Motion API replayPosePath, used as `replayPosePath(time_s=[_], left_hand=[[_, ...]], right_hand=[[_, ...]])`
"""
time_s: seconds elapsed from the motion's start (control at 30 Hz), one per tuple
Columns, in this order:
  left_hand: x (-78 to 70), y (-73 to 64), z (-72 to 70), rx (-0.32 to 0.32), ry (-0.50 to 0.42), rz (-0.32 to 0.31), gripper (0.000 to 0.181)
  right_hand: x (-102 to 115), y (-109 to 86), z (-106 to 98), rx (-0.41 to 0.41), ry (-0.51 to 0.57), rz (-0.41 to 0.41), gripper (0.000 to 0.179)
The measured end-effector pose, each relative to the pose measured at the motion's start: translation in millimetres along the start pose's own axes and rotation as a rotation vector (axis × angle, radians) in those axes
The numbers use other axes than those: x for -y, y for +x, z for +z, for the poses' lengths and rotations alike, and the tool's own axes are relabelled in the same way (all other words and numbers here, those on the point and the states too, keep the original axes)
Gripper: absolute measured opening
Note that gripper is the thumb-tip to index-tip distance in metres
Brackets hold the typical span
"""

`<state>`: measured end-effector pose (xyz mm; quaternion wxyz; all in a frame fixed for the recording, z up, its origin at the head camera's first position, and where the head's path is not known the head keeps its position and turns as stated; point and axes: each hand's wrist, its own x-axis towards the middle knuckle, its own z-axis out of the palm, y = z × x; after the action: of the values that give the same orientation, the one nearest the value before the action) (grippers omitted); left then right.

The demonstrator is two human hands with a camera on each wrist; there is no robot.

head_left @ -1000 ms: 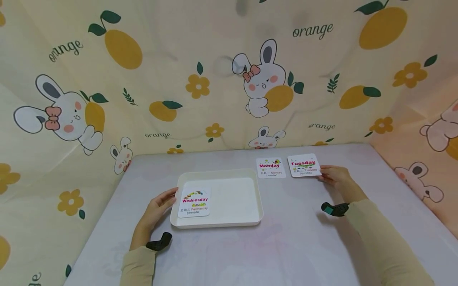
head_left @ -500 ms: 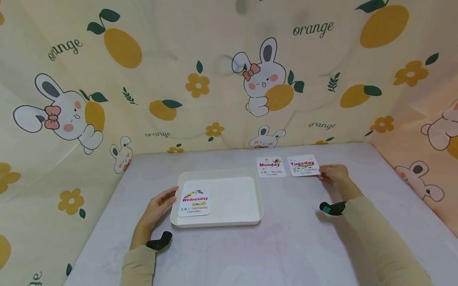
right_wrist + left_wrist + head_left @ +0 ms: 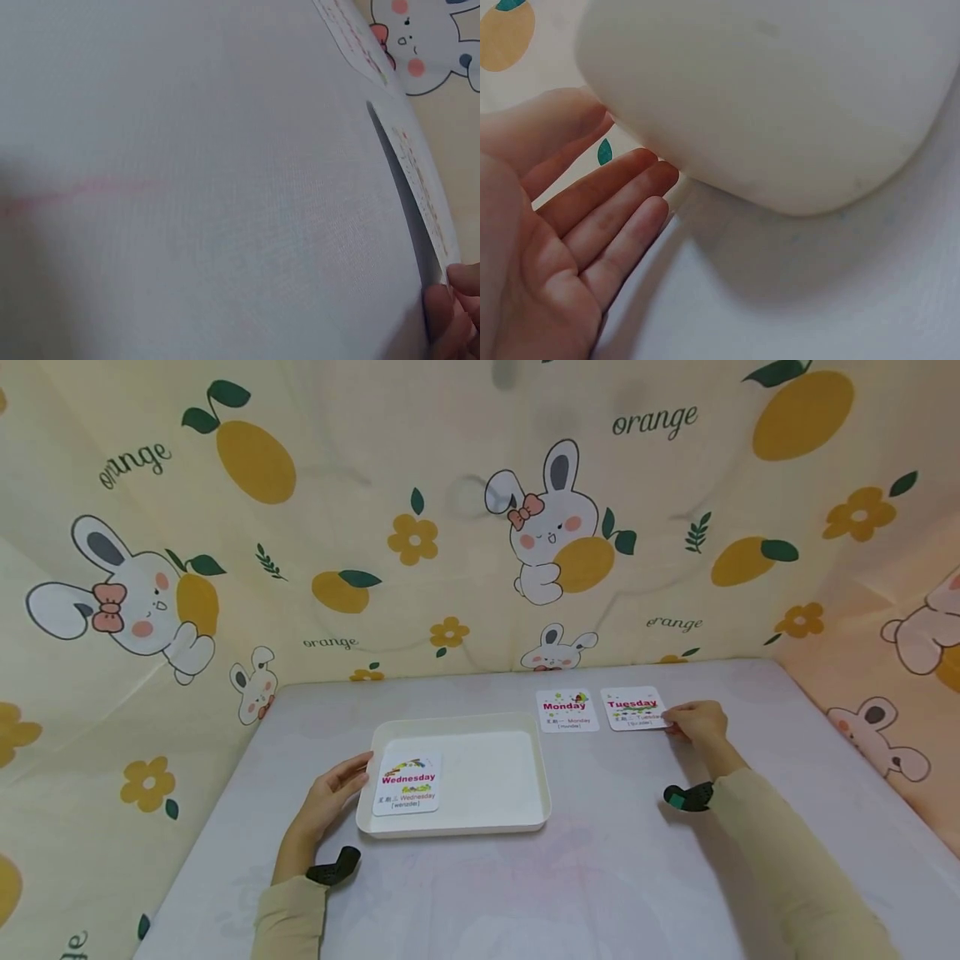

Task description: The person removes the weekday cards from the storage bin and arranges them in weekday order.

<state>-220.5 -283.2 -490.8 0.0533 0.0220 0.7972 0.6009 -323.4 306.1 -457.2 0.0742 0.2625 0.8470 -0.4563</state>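
At the right end of a row of cards, my right hand (image 3: 697, 728) pinches the lower right edge of the Tuesday card (image 3: 632, 704). In the right wrist view, the thumb lies on top of this card (image 3: 418, 184) and fingers are under its corner; a shadow shows along its near edge. To its left lies the Monday card (image 3: 567, 711). My left hand (image 3: 330, 797), its fingers fairly straight, touches the left rim of a white tray (image 3: 487, 832). Inside that tray, at its left end, is the Wednesday card (image 3: 407, 785).
A pale cloth covers the table (image 3: 570, 893). Behind it and at both sides hangs a curtain (image 3: 450, 460) printed with rabbits and oranges. Dark wrist devices, such as the right one (image 3: 687, 797), sit by the sleeves.
The Tuesday card has come down flatter beside the Monday card and shifted slightly left. My right hand has moved a little left with it. The left hand and tray stay put.
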Motion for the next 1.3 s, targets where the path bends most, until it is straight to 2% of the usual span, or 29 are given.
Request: replayPosePath(time_s=[0.3, 0.63, 1.07, 1.2, 1.3], left_hand=[[-0.3, -1.0, 1.4, 0.004, -0.008, 0.003, 0.053], [-1.2, 0.0, 1.0, 0.005, -0.007, -0.002, 0.053], [-0.8, -0.6, -0.1, 0.001, -0.002, 0.008, 0.054], [-1.2, 0.0, 0.5, 0.009, 0.006, 0.002, 0.054], [-1.7, 1.0, 0.3, 0.000, 0.023, -0.008, 0.054]], right_hand=[[0.6, -3.1, 2.4, -0.037, 0.068, 0.023, 0.041], [0.2, -6.6, -0.7, -0.039, 0.104, 0.055, 0.041], [-3.8, -7.1, 1.6, -0.021, 0.263, 0.043, 0.041], [-4.7, -13.7, 2.8, -0.019, 0.301, 0.039, 0.043], [-1.0, -23.2, 7.9, 0.011, 0.303, 0.022, 0.046]])
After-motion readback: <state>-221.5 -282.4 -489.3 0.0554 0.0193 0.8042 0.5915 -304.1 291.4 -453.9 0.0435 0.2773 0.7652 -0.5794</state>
